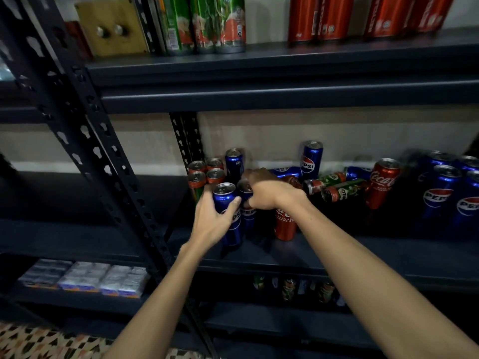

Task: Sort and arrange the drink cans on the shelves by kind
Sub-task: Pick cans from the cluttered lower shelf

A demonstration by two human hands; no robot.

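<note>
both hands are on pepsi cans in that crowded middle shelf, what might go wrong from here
1. The left hand grips a front Pepsi can and the right hand curls over a second Pepsi can right beside it; moving either may knock the other.
2. An upright red cola can stands just under the right wrist and could be tipped.
3. Two green cans already lie on their sides; a bump might roll them toward the shelf edge.
</note>
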